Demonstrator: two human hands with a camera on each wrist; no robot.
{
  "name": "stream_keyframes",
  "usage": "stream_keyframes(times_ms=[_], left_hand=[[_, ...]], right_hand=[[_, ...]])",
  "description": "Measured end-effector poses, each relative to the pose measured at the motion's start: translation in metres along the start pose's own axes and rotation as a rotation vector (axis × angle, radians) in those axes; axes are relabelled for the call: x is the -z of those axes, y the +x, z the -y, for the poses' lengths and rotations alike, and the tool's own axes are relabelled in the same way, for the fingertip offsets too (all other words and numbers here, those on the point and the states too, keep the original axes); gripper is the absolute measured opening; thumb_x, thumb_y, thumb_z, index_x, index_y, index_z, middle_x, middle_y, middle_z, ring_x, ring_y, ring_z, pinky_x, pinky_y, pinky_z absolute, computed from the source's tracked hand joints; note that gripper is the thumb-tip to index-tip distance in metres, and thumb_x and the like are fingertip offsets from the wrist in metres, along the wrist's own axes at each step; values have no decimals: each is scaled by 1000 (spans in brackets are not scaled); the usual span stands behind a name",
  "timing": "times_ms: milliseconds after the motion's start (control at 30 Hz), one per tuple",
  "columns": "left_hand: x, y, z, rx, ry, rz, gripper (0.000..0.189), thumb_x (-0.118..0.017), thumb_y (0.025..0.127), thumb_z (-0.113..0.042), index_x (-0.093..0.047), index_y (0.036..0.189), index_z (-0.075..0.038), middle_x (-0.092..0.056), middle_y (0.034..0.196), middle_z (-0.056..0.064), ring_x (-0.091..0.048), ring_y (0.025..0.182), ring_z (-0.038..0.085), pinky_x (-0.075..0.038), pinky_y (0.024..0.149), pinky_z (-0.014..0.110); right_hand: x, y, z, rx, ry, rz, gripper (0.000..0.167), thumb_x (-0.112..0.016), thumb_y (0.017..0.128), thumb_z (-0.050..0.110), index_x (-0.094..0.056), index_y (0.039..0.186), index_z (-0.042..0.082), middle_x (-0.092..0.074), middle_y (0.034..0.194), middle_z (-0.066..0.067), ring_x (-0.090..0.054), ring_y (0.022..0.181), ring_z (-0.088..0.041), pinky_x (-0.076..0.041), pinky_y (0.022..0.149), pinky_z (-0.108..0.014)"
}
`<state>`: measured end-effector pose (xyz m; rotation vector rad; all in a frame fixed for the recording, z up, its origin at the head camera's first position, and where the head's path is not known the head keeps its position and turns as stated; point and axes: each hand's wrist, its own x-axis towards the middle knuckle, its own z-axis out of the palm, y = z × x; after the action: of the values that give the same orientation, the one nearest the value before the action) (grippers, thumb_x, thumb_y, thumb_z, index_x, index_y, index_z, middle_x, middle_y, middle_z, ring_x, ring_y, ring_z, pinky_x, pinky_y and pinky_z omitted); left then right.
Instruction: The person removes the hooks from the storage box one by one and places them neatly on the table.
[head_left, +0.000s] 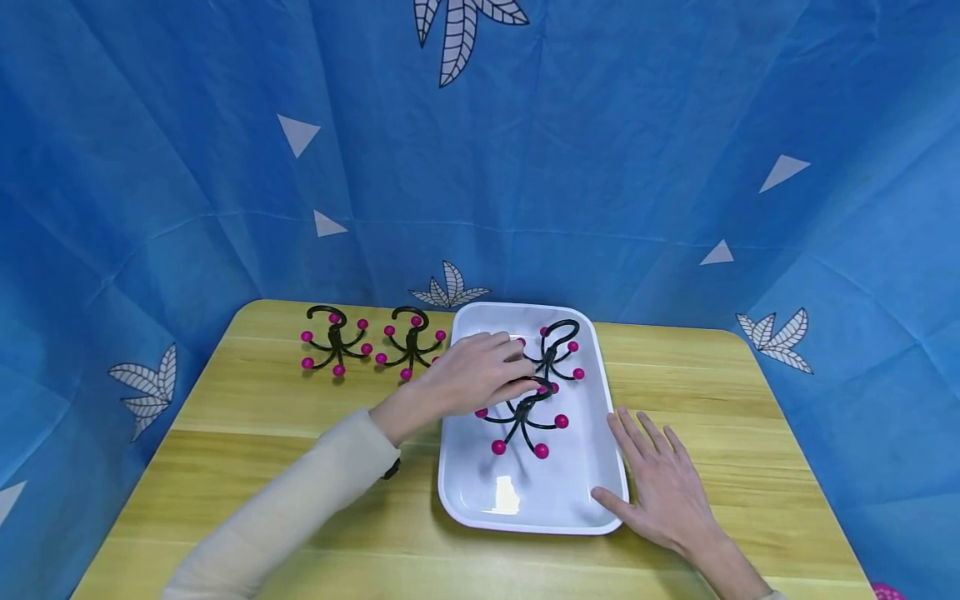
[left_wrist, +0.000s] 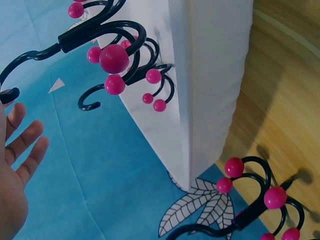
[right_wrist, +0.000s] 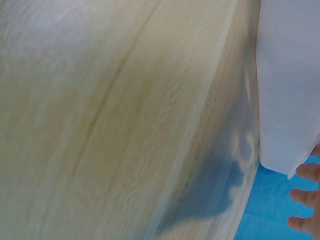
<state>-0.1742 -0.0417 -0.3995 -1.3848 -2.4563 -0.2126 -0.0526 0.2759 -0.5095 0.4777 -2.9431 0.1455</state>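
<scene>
My left hand (head_left: 480,371) is over the white tray (head_left: 465,508), its thumb and fingertips pinching the curved top of a black claw-shaped hanger hook (head_left: 522,408) with pink ball tips. In the left wrist view, that hanger hook (left_wrist: 80,37) runs to the hand (left_wrist: 17,175), where the other fingers are loosely spread; the thumb is hidden. Behind it in the tray lies another hanger hook (head_left: 551,354) of the same kind. My right hand (head_left: 663,483) is spread at the tray's right side, fingers straight, the thumb over the rim. Its fingertips (right_wrist: 302,196) show beside the tray wall in the right wrist view.
Two similar hanger hooks, one at the far left (head_left: 335,337) and one beside the tray (head_left: 412,342), stand on the wooden table (head_left: 247,467). A small dark piece (head_left: 392,469) peeks out beside the left sleeve. Behind the table hangs a blue curtain (head_left: 600,167).
</scene>
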Motion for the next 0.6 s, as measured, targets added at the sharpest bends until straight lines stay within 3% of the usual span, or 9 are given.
stream_keyframes(times_ms=[133,600], left_hand=[[7,-8,3,2,9,1,24,-60,107,-42,-76,108,-24,-71,98,-6,-63,91,11,-57,81,25],[23,-35,15,4,25,-125,15,-71,102,-37,-75,99,-22,-67,88,-5,-57,80,11,-50,68,22]], right_hand=[[0,0,0,-3,0,3,106,-68,83,75,-37,164,14,-43,168,-15,-40,153,-45,-30,124,-66],[0,0,-1,1,2,10,106,-68,83,75,-36,165,14,-41,169,-14,-40,153,-45,-30,123,-67]])
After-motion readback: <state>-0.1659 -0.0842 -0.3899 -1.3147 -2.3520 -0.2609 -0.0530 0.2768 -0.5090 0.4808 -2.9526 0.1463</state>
